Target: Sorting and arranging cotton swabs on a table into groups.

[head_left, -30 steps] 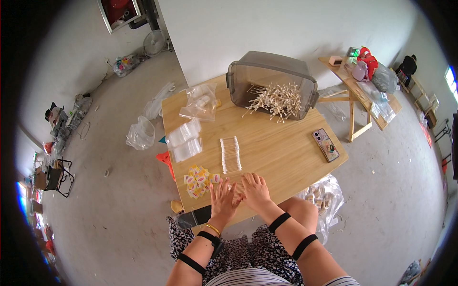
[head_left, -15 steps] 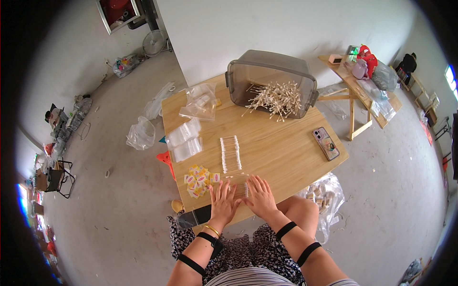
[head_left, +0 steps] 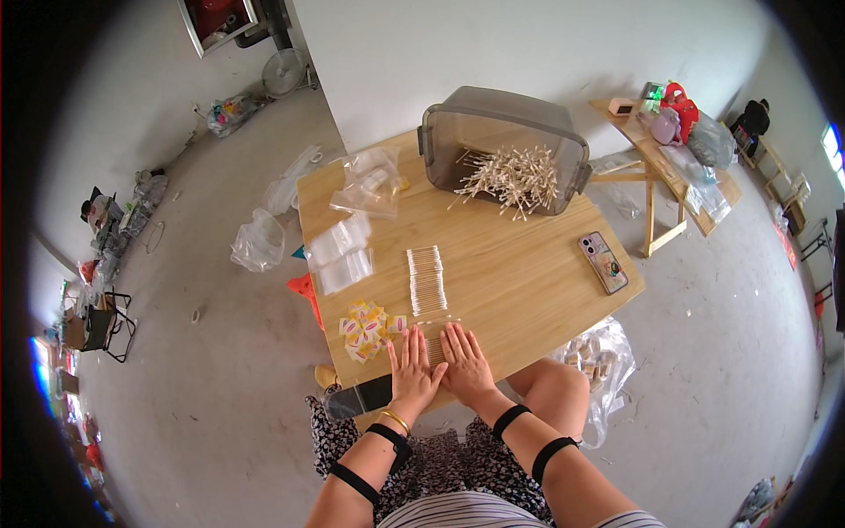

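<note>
With left hand (head_left: 411,371) and right hand (head_left: 467,364) flattened, fingers outstretched, we seem to be evening the cotton swabs (head_left: 435,351) between them, which next calls for light, level pressure.

Nearer than the cotton-swab row (head_left: 427,280), the left hand (head_left: 412,374) and right hand (head_left: 468,365) flank more swabs (head_left: 436,350); a tipped grey bin (head_left: 510,113) lies beyond the row, a phone (head_left: 603,262) right of the row.
</note>
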`<state>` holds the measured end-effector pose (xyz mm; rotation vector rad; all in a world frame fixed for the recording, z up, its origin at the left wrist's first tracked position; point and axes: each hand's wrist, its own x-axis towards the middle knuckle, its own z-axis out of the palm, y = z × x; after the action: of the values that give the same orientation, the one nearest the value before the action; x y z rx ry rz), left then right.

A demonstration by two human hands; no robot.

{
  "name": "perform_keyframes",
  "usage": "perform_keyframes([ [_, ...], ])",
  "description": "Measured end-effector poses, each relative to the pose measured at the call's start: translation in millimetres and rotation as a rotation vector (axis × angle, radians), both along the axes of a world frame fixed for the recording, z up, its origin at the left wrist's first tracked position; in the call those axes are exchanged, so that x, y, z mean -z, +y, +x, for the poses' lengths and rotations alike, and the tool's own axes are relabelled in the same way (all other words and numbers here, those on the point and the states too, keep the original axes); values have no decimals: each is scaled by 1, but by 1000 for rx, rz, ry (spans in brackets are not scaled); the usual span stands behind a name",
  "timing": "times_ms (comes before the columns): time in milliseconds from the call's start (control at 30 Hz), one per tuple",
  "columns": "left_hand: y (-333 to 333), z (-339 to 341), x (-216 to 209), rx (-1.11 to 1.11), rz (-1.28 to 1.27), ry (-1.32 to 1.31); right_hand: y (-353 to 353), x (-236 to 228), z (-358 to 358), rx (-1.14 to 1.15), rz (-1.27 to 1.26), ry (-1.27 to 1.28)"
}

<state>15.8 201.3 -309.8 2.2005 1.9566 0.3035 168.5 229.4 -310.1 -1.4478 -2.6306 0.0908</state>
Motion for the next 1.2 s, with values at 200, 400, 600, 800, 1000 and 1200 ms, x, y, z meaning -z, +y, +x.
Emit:
perform_keyframes([
  [200, -10, -4, -7, -12, -12, 57, -1, -5, -6, -26, -88, 88],
  [400, -8, -33, -34, -126, 191, 53, 0, -1, 0, -13, -21, 10],
  [600, 21, -129, -22, -630, 105, -72, -2, -5, -3, -27, -18, 14],
  [800, 49, -155, -25, -509, -49, -95, 0, -8, 1, -24, -27, -42],
  [1000, 54, -172, -21, -387, -46, -43, -5, -9, -6, -35, -41, -7],
  [1200, 54, -153, -45, -459, -85, -583, -2, -17, 0, -16, -35, -85],
])
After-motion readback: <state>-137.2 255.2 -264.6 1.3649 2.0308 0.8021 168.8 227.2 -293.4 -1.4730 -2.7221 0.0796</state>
